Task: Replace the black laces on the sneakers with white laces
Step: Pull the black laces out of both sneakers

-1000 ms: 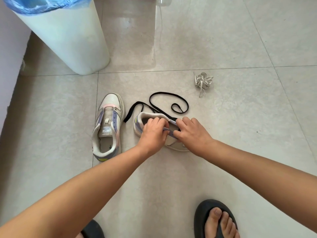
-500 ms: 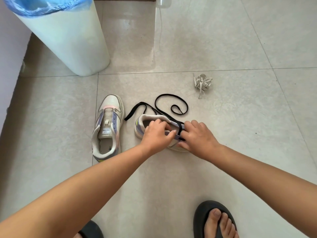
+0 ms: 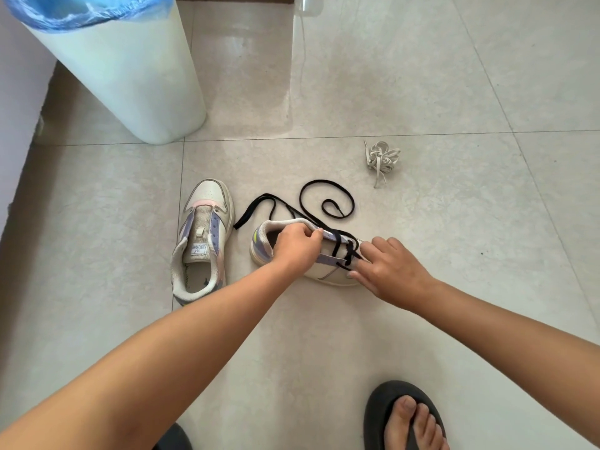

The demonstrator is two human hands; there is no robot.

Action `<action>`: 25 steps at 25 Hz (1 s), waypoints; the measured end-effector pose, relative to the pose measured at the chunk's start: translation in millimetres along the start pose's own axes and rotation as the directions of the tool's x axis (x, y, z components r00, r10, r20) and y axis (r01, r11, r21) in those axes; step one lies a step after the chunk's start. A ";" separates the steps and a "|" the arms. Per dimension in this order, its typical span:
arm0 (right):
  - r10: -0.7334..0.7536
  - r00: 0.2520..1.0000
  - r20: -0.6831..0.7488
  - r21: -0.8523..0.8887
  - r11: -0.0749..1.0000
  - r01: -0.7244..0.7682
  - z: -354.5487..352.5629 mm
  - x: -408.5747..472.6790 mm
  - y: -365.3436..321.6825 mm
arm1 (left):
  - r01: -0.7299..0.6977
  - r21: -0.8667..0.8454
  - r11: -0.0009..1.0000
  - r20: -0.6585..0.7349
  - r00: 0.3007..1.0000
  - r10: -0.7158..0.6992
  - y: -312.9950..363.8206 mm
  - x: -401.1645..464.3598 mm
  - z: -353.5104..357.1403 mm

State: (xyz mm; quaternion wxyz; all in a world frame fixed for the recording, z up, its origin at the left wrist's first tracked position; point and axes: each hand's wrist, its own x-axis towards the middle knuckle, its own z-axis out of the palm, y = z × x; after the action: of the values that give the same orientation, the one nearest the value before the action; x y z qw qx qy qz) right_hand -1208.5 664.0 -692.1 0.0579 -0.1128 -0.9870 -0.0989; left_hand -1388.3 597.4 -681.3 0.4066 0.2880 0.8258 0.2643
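Observation:
Two white-and-lilac sneakers lie on the tiled floor. The left sneaker [image 3: 203, 241] has no lace in it. The right sneaker [image 3: 328, 274] lies across, heel to the left, with a black lace [image 3: 328, 207] still crossed through its lower eyelets and trailing in loops behind it. My left hand [image 3: 297, 246] grips the sneaker's eyelet flap near the tongue. My right hand [image 3: 389, 271] rests on the toe end, its fingertips at the crossed black lace. A bundle of white laces [image 3: 381, 159] lies apart at the back right.
A tall white bin [image 3: 123, 76] with a blue liner stands at the back left, beside a wall. My feet in dark sandals [image 3: 402, 417] are at the bottom edge. Bare tiles lie to the right.
My right hand has slid right toward the toe, and my left hand has shifted left. More of the lilac eyelet flap and the crossed black lace shows between them.

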 end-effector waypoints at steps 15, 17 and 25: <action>0.141 0.955 0.262 -0.136 0.985 -0.108 -5.2 43.4 -35.5 | 0.002 -0.049 0.999 -0.042 0.999 -0.004 1.2 0.3 3.6; 0.124 0.947 0.295 -0.043 0.992 -0.116 -6.7 45.2 -38.8 | 0.020 -0.073 0.997 -0.054 0.998 -0.024 3.6 1.0 3.6; 0.009 0.865 0.502 -0.030 1.000 0.008 -17.8 24.9 -2.1 | 0.036 -0.098 0.995 -0.077 0.996 -0.044 8.0 0.4 7.0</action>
State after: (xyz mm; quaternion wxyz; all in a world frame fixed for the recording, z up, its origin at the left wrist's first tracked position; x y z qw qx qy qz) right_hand -1231.4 663.5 -671.7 -0.2024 -0.1358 -0.9664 -0.0815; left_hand -1380.6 604.7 -679.9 0.3924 0.2407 0.8330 0.3069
